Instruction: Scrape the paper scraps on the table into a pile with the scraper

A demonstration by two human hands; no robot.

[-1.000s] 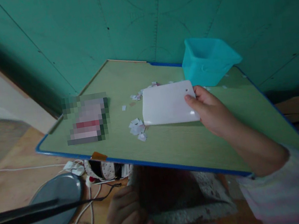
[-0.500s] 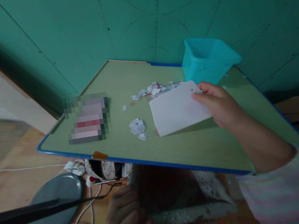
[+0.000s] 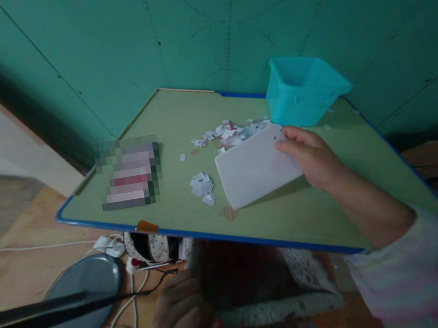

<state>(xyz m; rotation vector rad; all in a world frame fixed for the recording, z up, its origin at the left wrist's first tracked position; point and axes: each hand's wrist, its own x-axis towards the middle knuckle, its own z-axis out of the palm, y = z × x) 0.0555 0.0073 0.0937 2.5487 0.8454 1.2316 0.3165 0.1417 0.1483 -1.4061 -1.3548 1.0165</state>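
Note:
My right hand pinches the corner of a thin white board beside its small hole. The board is tilted above the tabletop. Behind its far edge lies a spread heap of small cut paper pieces, partly hidden by the board. A smaller pile of white paper pieces sits to the left of the board. Low in the view, off the table's front edge, my left hand is closed in a fist; whatever may be inside it is hidden.
A turquoise bin stands at the back right against the green wall. A blurred-out flat object lies on the left. Below are a grey round stool, white cables and a black strap-like bar.
My right hand has moved the white board slightly left and toward me, uncovering more of the paper heap and a tan patch on the table. My left hand stays almost still.

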